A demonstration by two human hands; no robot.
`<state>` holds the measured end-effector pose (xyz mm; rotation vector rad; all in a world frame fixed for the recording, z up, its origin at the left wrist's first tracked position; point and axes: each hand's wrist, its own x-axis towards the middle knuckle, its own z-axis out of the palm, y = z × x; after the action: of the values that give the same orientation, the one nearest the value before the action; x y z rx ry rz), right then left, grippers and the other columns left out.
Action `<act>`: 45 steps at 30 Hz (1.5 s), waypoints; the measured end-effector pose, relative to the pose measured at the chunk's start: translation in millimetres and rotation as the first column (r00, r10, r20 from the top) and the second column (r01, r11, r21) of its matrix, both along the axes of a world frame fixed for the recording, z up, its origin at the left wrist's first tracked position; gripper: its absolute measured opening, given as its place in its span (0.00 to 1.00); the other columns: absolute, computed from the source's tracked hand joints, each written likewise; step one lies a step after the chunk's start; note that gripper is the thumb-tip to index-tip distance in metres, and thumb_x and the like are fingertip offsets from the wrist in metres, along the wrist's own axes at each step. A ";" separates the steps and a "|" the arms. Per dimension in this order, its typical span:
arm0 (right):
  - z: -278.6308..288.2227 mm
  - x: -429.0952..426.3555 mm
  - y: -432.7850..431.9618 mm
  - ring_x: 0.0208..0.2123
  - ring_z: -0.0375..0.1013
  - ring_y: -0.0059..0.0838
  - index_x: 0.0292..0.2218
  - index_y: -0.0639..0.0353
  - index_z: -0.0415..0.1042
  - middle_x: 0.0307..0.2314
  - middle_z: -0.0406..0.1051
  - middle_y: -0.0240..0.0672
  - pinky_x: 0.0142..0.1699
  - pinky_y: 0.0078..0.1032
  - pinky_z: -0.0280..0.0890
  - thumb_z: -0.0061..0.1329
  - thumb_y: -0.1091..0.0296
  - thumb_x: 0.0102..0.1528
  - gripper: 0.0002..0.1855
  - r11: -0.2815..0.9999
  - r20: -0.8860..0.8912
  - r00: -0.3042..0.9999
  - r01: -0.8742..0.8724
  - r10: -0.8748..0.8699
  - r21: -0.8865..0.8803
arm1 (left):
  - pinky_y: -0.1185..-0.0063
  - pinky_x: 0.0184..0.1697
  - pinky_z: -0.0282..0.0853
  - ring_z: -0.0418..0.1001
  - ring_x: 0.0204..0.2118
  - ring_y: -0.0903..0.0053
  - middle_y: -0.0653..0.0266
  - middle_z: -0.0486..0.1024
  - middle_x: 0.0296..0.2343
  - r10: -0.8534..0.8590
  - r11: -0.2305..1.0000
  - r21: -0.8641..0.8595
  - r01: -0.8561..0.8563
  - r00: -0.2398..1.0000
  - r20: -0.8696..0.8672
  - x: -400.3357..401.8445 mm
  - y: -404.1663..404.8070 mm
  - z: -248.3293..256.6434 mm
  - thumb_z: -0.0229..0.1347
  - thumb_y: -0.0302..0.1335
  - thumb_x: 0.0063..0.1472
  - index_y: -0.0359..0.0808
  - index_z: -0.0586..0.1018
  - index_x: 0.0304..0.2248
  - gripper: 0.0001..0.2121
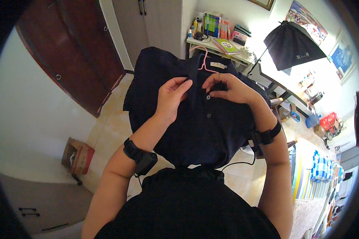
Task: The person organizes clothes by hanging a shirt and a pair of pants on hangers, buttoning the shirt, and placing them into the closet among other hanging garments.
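Observation:
A dark navy short-sleeved shirt (pixel 167 68) hangs before me on a pink clothes hanger (pixel 204 61), whose hook rises above the collar. My left hand (pixel 174 95) pinches the edge of the shirt's left-side front between thumb and fingers. Opposite it, my right hand (pixel 230 88) is at the other front edge, thumb and fingertips apart, close by a pale shirt button (pixel 208 97). Lower down on the same edge sits a darker button (pixel 209 115). Inside the collar shows a white label (pixel 218 65). Whether the right fingers hold any cloth is hard to tell.
Beyond the shirt stands a white desk (pixel 209 44) with books and bottles. A black softbox (pixel 293 44) on a stand is at the upper right. An open cardboard box (pixel 77 156) lies on the floor at left. A bed (pixel 311 185) with striped bedding is at right.

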<state>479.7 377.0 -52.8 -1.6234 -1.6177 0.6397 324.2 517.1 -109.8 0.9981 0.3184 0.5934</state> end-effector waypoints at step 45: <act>-14.3 -5.8 -12.0 0.27 0.67 0.21 0.30 0.66 0.75 0.24 0.72 0.33 0.35 0.21 0.62 0.56 0.61 0.45 0.16 0.930 0.013 0.930 0.367 -0.367 0.011 | 0.83 0.41 0.64 0.69 0.33 0.85 0.71 0.74 0.29 -0.091 0.993 0.069 0.098 0.991 -0.098 1.3 -14.2 -8.2 0.57 0.33 0.55 0.35 0.76 0.35 0.11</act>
<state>473.9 365.0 -67.0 -1.8640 -1.2731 0.4239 325.5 503.0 -118.1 1.1080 0.3329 0.4752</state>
